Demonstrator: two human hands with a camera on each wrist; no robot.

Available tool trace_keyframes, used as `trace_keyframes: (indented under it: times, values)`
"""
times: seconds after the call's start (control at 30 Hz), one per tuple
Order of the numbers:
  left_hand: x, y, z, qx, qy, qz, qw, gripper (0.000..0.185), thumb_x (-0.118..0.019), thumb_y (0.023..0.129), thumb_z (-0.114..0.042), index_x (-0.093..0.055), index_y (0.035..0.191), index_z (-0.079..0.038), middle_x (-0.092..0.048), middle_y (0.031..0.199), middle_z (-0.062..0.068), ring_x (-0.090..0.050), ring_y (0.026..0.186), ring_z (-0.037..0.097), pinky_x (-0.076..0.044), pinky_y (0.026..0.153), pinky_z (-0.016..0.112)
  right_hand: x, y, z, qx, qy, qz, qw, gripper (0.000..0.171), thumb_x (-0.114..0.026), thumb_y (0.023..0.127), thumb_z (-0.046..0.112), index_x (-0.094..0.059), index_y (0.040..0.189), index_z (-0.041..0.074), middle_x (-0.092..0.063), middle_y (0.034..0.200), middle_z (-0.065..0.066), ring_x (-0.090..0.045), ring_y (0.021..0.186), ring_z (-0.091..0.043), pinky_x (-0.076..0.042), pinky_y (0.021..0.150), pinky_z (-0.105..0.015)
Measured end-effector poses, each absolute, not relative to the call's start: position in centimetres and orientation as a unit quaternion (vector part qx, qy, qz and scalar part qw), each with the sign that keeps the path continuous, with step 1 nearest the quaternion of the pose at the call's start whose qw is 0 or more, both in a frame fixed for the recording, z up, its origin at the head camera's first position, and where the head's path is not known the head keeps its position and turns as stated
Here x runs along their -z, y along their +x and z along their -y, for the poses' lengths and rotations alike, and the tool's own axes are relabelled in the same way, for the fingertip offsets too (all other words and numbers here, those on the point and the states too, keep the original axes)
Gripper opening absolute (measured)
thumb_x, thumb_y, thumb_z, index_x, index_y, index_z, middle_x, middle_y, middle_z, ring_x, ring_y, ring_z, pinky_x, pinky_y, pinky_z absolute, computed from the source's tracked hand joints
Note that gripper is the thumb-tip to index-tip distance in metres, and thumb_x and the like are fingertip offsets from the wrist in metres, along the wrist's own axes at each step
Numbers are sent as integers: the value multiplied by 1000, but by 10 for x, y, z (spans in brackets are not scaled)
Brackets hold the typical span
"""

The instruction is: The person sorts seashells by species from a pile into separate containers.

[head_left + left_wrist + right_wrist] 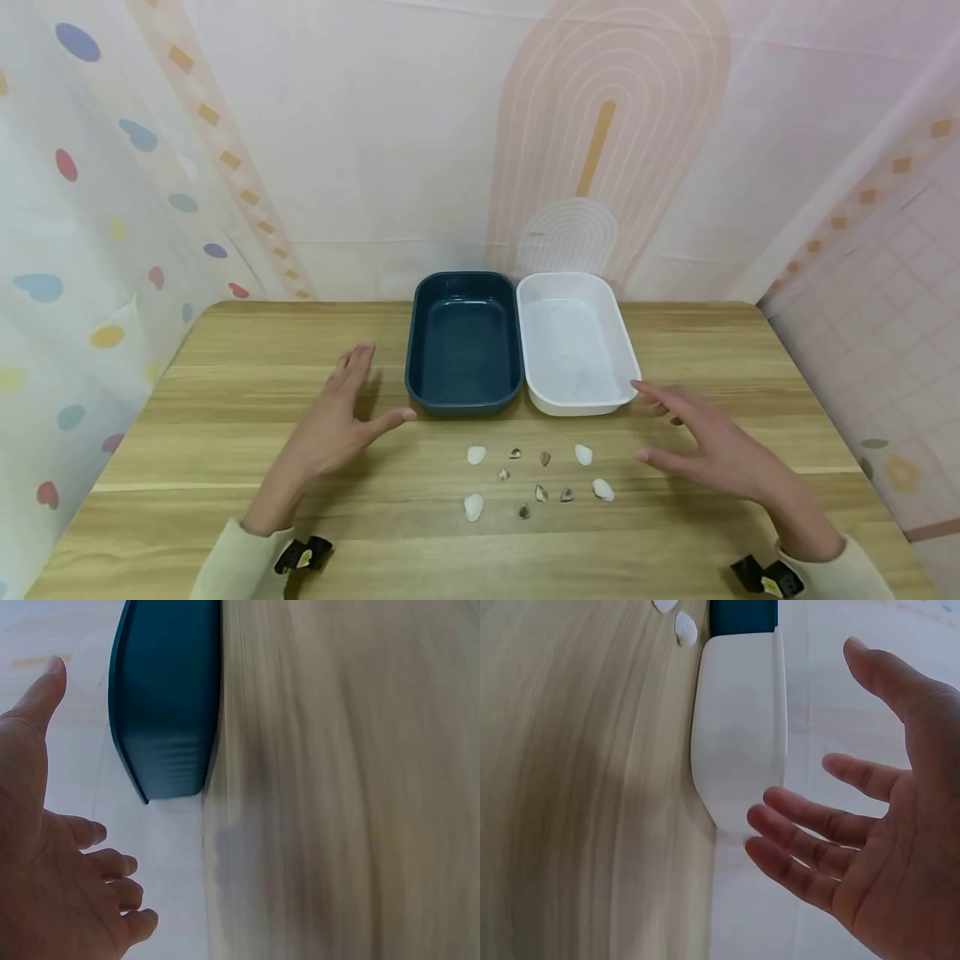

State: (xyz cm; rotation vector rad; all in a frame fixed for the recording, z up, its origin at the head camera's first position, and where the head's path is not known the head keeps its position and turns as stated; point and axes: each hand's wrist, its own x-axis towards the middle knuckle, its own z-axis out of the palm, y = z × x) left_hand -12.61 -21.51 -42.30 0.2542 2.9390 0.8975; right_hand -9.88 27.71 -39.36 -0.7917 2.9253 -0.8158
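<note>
My left hand (330, 433) hovers over the table left of a dark teal dish (463, 350), fingers spread and holding nothing. On the other side my right hand (712, 446) is held beside a white dish (577, 350), its fingers extended and its palm bare in the right wrist view. The two rectangular dishes stand side by side. In front of them lie larger white seashells, one at the left (473, 507) and another at the right (602, 489). Several small brownish shells, such as a pointed shell (545, 458), are scattered between the white ones.
The wooden table (405, 542) ends at a patterned cloth backdrop (375, 150) right behind the dishes. More cloth hangs at both sides. Dark devices are strapped at the left wrist (303, 555) and at the right wrist (767, 577).
</note>
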Motion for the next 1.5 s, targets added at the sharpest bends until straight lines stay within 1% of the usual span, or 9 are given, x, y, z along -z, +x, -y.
trace_keyframes:
  times: [0.1,0.23,0.4,0.6,0.7,0.77,0.97,1.2,1.5]
  values:
    - [425,-127,208,-307,82,-948,26,116,-65,85,-75,3,166,-26,-2,175,8,-17,157,44,-30,116,73,397,-100,-274,273,-276,-922,4,75,-81,90,34,-44,155,27,-65,125,2,-65,108,-16,-56,90,-38]
    - [427,-129,198,-321,82,-943,25,119,-66,82,-78,0,166,-26,-6,174,10,-20,158,41,-29,119,69,403,-101,-269,304,-302,-903,20,74,-82,89,31,-46,154,25,-66,123,1,-67,103,-16,-58,85,-30]
    - [427,-132,187,-331,82,-940,25,123,-67,78,-81,-3,167,-24,-10,174,11,-20,158,39,-29,121,67,409,-104,-261,332,-320,-886,50,70,-81,90,31,-50,151,17,-68,121,-3,-69,100,-18,-59,83,-31]
    - [427,-134,177,-331,81,-940,23,124,-67,76,-82,-4,167,-26,-12,174,10,-24,156,41,-33,118,68,414,-110,-252,356,-324,-872,92,61,-80,91,30,-56,146,17,-69,123,-4,-70,100,-17,-60,82,-31]
    - [427,-135,175,-334,80,-939,21,122,-69,77,-80,-5,167,-27,-14,174,8,-27,156,40,-35,117,68,416,-114,-247,352,-335,-867,112,55,-78,93,28,-59,142,13,-70,124,-4,-69,100,-16,-60,83,-30]
    - [428,-137,174,-336,83,-938,19,119,-70,80,-77,-7,167,-26,-15,173,10,-27,155,41,-35,117,68,417,-115,-244,351,-330,-866,137,50,-78,93,25,-61,139,12,-71,122,-2,-69,100,-15,-60,84,-30]
    - [435,-139,172,-343,97,-934,16,111,-69,86,-70,-9,167,-22,-16,172,15,-20,158,40,-30,120,67,424,-118,-237,371,-293,-859,199,41,-78,93,27,-67,131,14,-71,110,2,-66,95,-10,-60,84,-26]
    - [435,-140,173,-355,103,-929,22,110,-70,87,-67,-10,167,-20,-14,173,15,-20,158,40,-29,121,66,433,-123,-233,384,-299,-851,197,38,-79,92,26,-70,125,9,-69,96,3,-61,81,-3,-56,71,-22]
    - [431,-140,176,-349,94,-932,36,114,-66,85,-74,-9,167,-18,-11,173,16,-15,159,40,-27,122,65,437,-128,-226,375,-284,-861,191,25,-80,90,19,-74,114,14,-65,87,6,-58,78,-4,-54,67,-21]
